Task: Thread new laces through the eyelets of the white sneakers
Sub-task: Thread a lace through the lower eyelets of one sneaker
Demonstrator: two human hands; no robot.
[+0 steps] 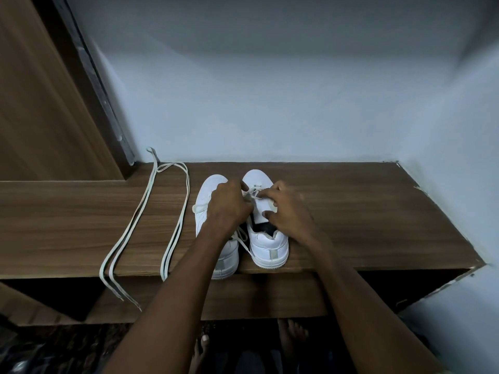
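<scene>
Two white sneakers stand side by side on a wooden shelf [351, 211], toes toward the wall. The left sneaker [208, 195] is partly hidden under my left forearm. On the right sneaker [270, 244] a white lace [252, 191] runs through the front eyelets. My left hand [229, 203] pinches that lace above the eyelets. My right hand [289, 209] holds the right sneaker's tongue and lace, fingers curled. A loose lace end [241, 238] trails between the two heels. Two long spare laces [145, 211] lie stretched out to the left, their ends hanging over the shelf's front edge.
A wooden door panel [40, 103] rises at the left and pale walls [270, 90] close the back and right. Below the shelf is a dark open compartment [391, 287]. My bare feet [293, 330] stand on the dark floor.
</scene>
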